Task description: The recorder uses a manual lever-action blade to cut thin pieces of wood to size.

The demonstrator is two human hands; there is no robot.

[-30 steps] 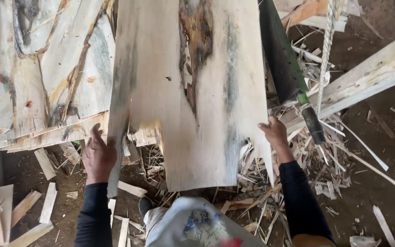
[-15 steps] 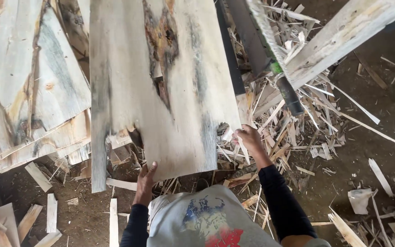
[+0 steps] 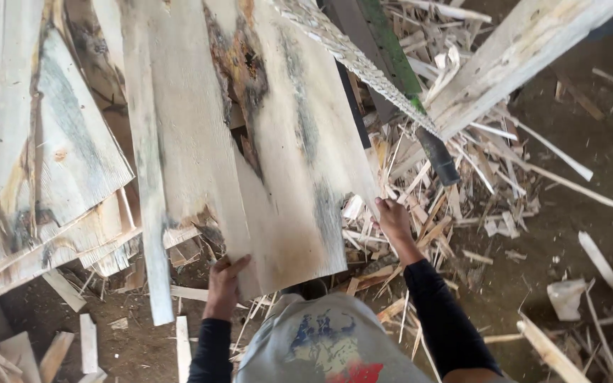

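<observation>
Soft daylight; slight motion blur

The support below me is a bare dirt floor (image 3: 533, 269), dark brown. A dense litter of pale wood splinters and offcuts (image 3: 434, 213) lies on it, right of centre. 1 long pale beam (image 3: 512, 57) rests at a slant across that litter, far right. Short flat offcuts (image 3: 88, 342) lie on the dirt near left. A stack of wide, grey-streaked boards (image 3: 37, 170) sits at left. 1 crumpled white scrap (image 3: 567, 298) lies near right.
</observation>
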